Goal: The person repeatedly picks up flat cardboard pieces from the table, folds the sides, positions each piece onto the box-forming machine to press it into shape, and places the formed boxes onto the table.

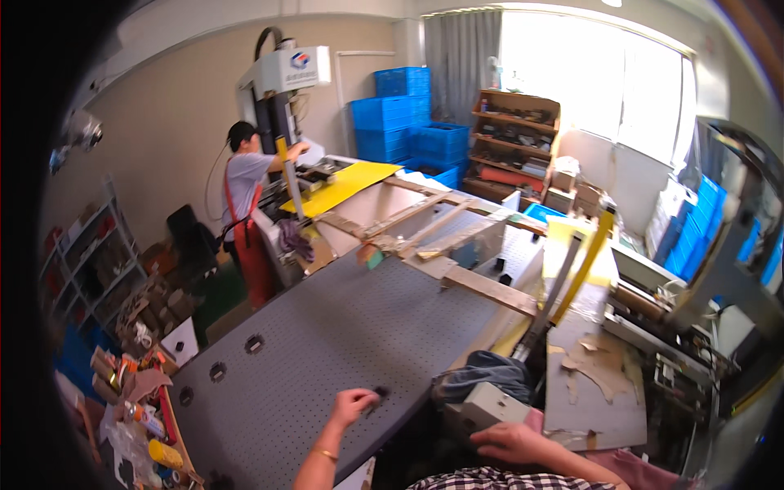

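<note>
The left hand [355,404] has thumb and fingertips drawn together, seemingly clamped on a small dark piece [381,393]; the piece is blurred, so its kind cannot be told, and it sits at the fingertips over the near edge of the dark perforated table [310,359], though whether it touches the surface is unclear; at four o'clock from that hand, the right hand [510,443] has its fingers apart and loosely bent, with nothing seen in them, just beside a pale box [494,404]; the step in hand appears to be fine one-handed handling of the dark piece, with the right hand free; the next move, as I judge it, calls for a firm pinch, a clear view of the piece past the fingers, and care around the table's edge; at ten o'clock on the table lies a small dark square plate [255,344], with two similar plates [217,371] trailing toward nine; a rumpled grey cloth [483,367] lies near two o'clock; farther out, wooden strips [490,290] lie toward one o'clock, a yellow sheet [351,186] lies at twelve, and a co-worker [242,184] in a red apron stands at eleven, arms reaching toward a tall machine [286,73].
</note>
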The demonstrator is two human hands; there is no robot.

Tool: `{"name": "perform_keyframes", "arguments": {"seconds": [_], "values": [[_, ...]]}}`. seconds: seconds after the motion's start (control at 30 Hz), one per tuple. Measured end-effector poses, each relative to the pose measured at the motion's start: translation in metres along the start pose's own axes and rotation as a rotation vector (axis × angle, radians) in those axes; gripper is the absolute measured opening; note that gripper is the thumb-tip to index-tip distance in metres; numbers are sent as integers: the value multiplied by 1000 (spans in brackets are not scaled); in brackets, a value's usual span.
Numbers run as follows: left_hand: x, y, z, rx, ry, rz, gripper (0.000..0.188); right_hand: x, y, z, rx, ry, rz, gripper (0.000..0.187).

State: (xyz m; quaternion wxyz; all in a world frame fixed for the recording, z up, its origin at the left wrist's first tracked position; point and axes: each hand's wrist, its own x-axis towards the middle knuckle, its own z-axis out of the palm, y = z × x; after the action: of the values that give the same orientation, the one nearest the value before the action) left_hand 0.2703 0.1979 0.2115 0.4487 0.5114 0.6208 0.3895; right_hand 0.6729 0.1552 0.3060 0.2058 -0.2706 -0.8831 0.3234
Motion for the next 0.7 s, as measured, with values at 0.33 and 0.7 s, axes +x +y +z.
{"name": "perform_keyframes", "arguments": {"seconds": [0.33,0.7], "values": [[-56,275,304,307,-847,1277,16,-195,-12,-86,-82,699,280,37],[-63,350,474,316,-1283,1215,17,-326,18,-142,189,907,334,41]]}}
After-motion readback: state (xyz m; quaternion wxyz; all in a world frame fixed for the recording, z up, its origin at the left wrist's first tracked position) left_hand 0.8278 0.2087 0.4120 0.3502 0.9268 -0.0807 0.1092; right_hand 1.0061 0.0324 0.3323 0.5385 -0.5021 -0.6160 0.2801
